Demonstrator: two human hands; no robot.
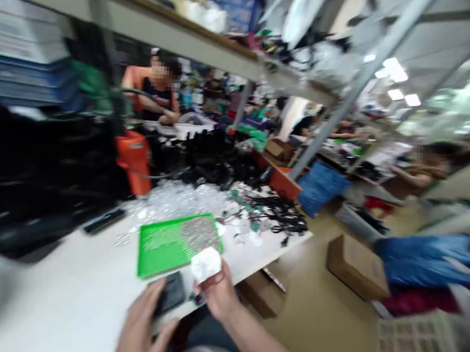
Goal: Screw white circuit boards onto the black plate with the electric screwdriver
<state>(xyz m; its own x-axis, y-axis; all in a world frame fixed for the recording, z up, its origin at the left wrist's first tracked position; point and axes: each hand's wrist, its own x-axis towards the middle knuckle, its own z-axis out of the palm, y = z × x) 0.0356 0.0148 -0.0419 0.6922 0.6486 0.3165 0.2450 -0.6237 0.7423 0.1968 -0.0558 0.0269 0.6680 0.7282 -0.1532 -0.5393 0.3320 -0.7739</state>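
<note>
My right hand [220,292] holds a white, roundish flat part [206,264] over the table's front edge, with thin wires and a small dark-green piece [199,299] hanging beneath it. My left hand [142,319] has its fingers and thumb about a dark grey rectangular casing [173,292], at the near edge of the table. Just beyond both hands lies a bright green tray [161,264] with many tiny metallic pieces in it. Motion blur hides the finer details of both parts.
Behind the tray are clear plastic pieces [178,199], black cables [280,213] and a heap of black parts [216,153]. An orange holder [134,159] stands by a post. Cardboard boxes [357,266] sit on the floor at right. Other people work farther back.
</note>
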